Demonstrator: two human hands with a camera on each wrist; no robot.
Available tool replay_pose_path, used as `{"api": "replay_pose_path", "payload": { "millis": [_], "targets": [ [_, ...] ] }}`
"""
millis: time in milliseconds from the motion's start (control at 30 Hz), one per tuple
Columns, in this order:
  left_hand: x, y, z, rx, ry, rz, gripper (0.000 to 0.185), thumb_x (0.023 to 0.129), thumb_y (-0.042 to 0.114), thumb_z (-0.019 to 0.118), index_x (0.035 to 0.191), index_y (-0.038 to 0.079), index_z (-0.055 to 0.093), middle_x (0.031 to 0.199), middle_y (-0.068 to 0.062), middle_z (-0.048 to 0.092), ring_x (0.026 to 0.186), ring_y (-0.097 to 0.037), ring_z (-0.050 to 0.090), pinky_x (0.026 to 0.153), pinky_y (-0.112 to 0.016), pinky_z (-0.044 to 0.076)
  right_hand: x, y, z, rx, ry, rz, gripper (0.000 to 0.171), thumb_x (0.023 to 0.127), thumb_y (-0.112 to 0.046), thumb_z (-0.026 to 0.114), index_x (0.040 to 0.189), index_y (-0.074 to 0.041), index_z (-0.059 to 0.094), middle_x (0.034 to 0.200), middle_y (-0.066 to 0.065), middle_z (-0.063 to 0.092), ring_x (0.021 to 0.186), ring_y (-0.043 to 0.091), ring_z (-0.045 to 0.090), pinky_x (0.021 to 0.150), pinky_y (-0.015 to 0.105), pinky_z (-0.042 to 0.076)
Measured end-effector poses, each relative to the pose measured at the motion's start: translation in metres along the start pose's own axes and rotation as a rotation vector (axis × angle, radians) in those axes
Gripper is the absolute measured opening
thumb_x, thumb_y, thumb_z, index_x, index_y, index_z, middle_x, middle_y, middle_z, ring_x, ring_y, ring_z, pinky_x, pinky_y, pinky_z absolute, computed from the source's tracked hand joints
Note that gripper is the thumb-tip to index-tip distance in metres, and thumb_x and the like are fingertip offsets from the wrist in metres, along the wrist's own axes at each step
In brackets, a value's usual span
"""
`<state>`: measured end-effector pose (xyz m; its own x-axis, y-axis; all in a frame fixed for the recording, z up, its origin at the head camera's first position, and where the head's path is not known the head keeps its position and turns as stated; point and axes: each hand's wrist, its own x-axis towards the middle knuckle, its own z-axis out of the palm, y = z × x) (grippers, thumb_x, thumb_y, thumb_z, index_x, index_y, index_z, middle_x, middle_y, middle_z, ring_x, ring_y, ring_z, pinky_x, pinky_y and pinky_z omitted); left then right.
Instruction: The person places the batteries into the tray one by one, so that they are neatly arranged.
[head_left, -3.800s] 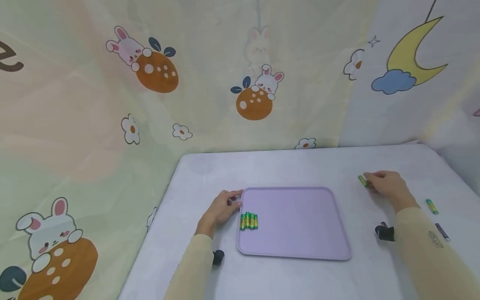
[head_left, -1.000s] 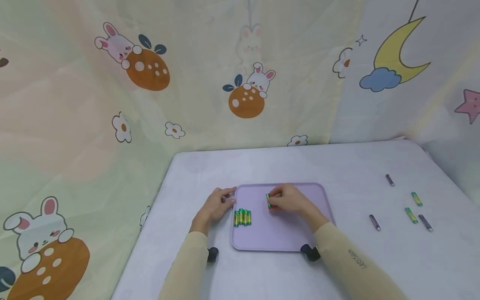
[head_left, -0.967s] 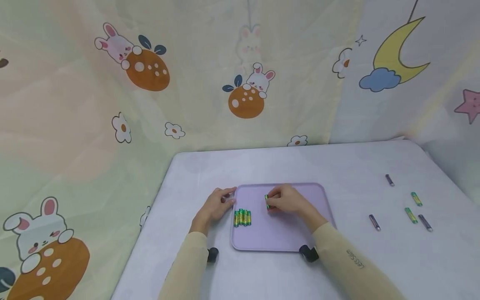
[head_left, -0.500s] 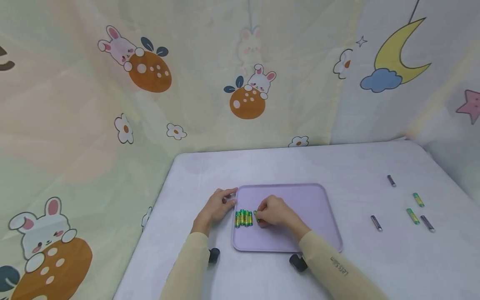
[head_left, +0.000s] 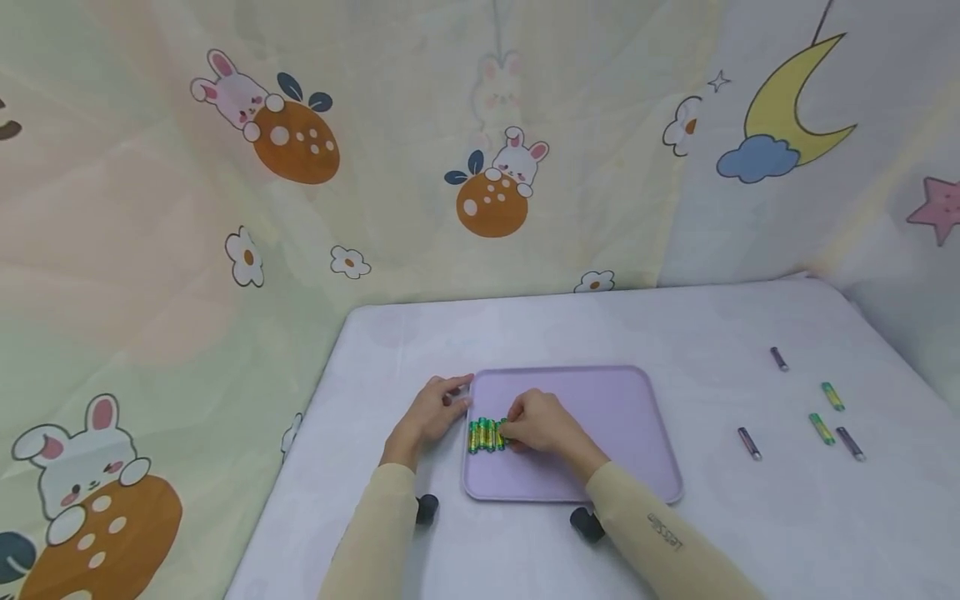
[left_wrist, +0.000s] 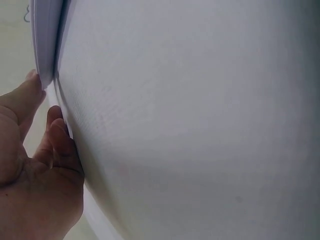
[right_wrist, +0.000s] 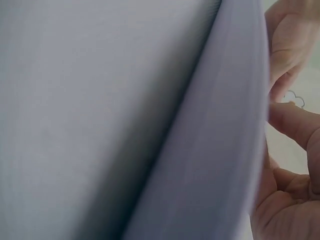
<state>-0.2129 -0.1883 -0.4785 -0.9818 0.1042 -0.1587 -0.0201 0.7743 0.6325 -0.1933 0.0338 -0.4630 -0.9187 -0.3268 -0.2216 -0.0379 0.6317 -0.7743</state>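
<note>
A row of several green batteries lies side by side at the left end of the lilac tray. My right hand pinches another green battery at the right end of that row, its fingers covering most of it. My left hand touches the tray's left rim with extended fingers and thumb. In the left wrist view, a fingertip of the left hand meets the tray edge. The tray's side hides the batteries in the right wrist view, where the right hand shows behind it.
On the white table, right of the tray, lie two loose green batteries, one green battery farther back and another green battery nearer. Three dark batteries lie around them: a left one, a far one and a right one.
My right hand brought a green battery from the table's right side over the tray, then left and nearer to the row's right end. The left hand stays at the tray's left rim.
</note>
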Motion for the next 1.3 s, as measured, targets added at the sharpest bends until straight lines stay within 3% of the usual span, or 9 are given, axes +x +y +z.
{"api": "replay_pose_path", "payload": {
  "millis": [533,667,900,1033,1300],
  "targets": [
    [0.0,-0.001,0.0,0.007,0.004,-0.026,0.047,0.102,0.031,0.064,0.149,0.031,0.056,0.129,-0.004,0.056,0.108,-0.021,0.052,0.091,-0.043,0.047,-0.007,0.006,-0.015,-0.08,0.027,-0.044,0.017,0.091,-0.024,0.077,0.092,-0.008,0.069,0.073,-0.004,0.068,0.066,0.011,0.063,0.063,0.028,0.05],
    [-0.001,-0.001,0.0,0.004,-0.002,-0.017,0.048,0.102,0.03,0.064,0.149,0.03,0.056,0.129,-0.005,0.056,0.109,-0.022,0.051,0.092,-0.043,0.046,-0.009,0.016,-0.024,-0.061,0.015,-0.077,0.017,0.091,-0.025,0.077,0.092,-0.009,0.07,0.075,-0.004,0.068,0.067,0.011,0.064,0.064,0.028,0.051],
    [0.001,-0.002,0.001,0.003,0.001,-0.014,0.048,0.103,0.031,0.064,0.15,0.03,0.055,0.13,-0.005,0.056,0.108,-0.022,0.052,0.092,-0.043,0.046,-0.013,0.034,-0.046,-0.054,-0.066,-0.232,0.023,0.092,-0.03,0.076,0.102,-0.009,0.071,0.089,-0.003,0.068,0.078,0.013,0.062,0.072,0.032,0.052],
    [0.001,-0.003,0.0,0.012,0.0,-0.017,0.048,0.102,0.031,0.064,0.15,0.031,0.055,0.13,-0.004,0.056,0.109,-0.021,0.051,0.092,-0.043,0.046,-0.017,0.043,-0.057,-0.038,-0.086,-0.254,0.025,0.093,-0.033,0.075,0.105,-0.011,0.07,0.093,-0.003,0.067,0.082,0.013,0.062,0.073,0.032,0.052],
    [0.001,-0.002,-0.001,0.007,0.002,-0.006,0.048,0.102,0.03,0.064,0.149,0.031,0.055,0.129,-0.005,0.056,0.109,-0.022,0.051,0.092,-0.043,0.046,-0.027,0.059,-0.08,0.022,-0.035,-0.253,0.023,0.094,-0.026,0.074,0.108,-0.008,0.069,0.092,0.0,0.068,0.082,0.016,0.068,0.074,0.029,0.055]
  ]
}}
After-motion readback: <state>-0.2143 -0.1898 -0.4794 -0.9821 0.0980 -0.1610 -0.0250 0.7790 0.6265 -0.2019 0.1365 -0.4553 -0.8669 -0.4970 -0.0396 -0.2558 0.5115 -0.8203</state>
